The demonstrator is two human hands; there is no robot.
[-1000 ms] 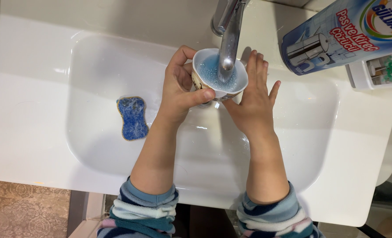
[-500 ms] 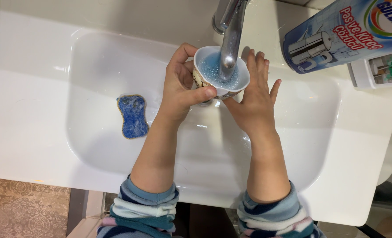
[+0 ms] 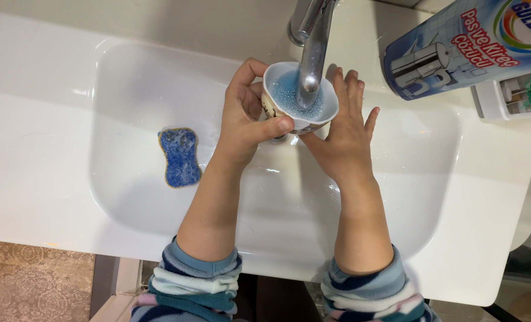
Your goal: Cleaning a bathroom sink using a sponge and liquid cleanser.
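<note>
White cup (image 3: 301,98): left hand (image 3: 244,122) grip wraps it; right hand (image 3: 343,134) spread flat against it.

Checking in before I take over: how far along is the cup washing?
Soaping looks done: the blue sponge lies aside in the sink. In hand: the left hand and right hand hold the cup, bubbly inside, under the faucet. Left: clearing the suds.

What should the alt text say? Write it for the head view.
Two bare hands hold a small cup of blue soapy water under a faucet over a white sink: left hand grips it, right hand steadies it. A blue sponge lies in the basin.
</note>
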